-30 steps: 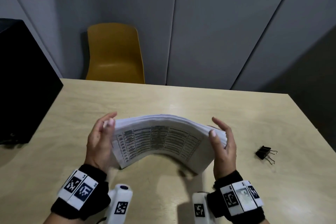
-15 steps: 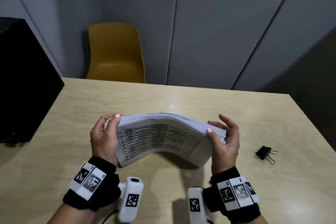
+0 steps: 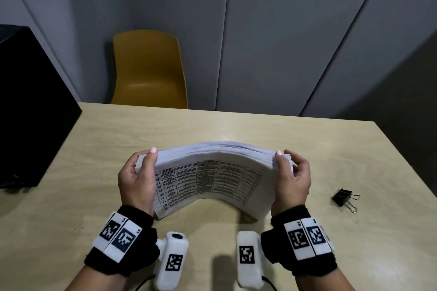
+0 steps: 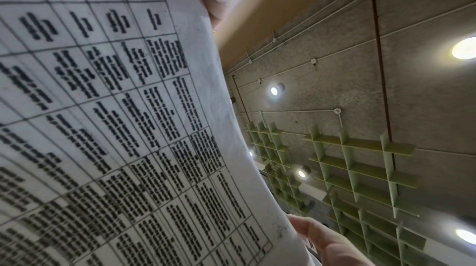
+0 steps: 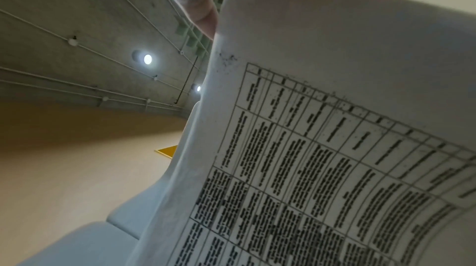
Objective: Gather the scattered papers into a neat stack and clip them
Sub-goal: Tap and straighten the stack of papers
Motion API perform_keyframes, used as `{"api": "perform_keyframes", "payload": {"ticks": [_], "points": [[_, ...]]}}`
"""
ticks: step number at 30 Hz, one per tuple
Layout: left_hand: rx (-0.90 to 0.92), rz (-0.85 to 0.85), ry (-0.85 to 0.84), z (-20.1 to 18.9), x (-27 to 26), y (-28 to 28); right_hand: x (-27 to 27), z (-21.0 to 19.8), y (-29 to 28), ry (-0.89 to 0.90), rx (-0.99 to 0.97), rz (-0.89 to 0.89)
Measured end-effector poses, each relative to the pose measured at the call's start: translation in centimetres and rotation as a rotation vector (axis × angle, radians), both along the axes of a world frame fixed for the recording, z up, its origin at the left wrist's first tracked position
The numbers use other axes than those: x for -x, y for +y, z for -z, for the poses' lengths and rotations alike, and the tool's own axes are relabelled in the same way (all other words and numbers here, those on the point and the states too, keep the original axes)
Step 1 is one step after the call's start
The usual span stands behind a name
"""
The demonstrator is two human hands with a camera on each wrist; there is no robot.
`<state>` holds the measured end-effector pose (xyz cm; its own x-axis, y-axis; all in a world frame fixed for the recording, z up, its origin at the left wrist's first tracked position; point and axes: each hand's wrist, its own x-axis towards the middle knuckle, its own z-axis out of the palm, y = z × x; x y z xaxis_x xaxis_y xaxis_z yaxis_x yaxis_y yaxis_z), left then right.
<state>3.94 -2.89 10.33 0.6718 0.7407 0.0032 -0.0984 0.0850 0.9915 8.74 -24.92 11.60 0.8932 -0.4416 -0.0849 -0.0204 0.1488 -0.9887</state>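
Observation:
A thick stack of papers (image 3: 210,179) printed with tables stands on its lower edge on the table (image 3: 283,134), bowed toward me in the middle. My left hand (image 3: 138,172) grips its left end, thumb on the near face and fingers behind. My right hand (image 3: 292,172) grips the right end the same way. The printed sheet (image 4: 115,127) fills the left wrist view, with a finger at each edge. In the right wrist view the same stack (image 5: 322,158) rises past a fingertip. A black binder clip (image 3: 344,198) lies on the table right of my right hand.
A black box (image 3: 30,106) stands at the table's left edge. A yellow chair (image 3: 149,71) sits behind the far edge, against grey wall panels. The table's right edge runs close past the clip.
Both hands have closed round the stack's ends, thumbs now curled over the near face. The stack stands more upright and its top edge looks more even.

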Motion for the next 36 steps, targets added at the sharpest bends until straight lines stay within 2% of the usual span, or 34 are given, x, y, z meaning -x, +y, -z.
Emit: {"api": "perform_keyframes", "payload": {"ticks": [11, 14, 18, 24, 33, 36], "points": [[0.033, 0.013, -0.005, 0.2, 0.1, -0.1, -0.1, 0.5, -0.2, -0.076, -0.066, -0.016], [0.086, -0.002, -0.012, 0.3, 0.1, -0.1, -0.7, 0.4, -0.1, -0.073, -0.016, -0.001], [0.029, -0.025, 0.000, 0.3, -0.3, 0.2, -1.8, 0.6, -0.3, 0.001, 0.023, 0.064], [0.026, -0.003, 0.017, 0.1, -0.6, 0.4, -2.3, 0.8, -0.2, -0.012, 0.074, 0.087], [0.011, -0.049, 0.089, 0.6, -1.8, 1.1, -2.0, 0.6, 0.3, 0.006, 0.095, 0.057], [-0.022, -0.053, 0.082, 0.5, -1.9, 0.8, -2.0, 0.7, 0.4, -0.037, 0.093, 0.033]]}}
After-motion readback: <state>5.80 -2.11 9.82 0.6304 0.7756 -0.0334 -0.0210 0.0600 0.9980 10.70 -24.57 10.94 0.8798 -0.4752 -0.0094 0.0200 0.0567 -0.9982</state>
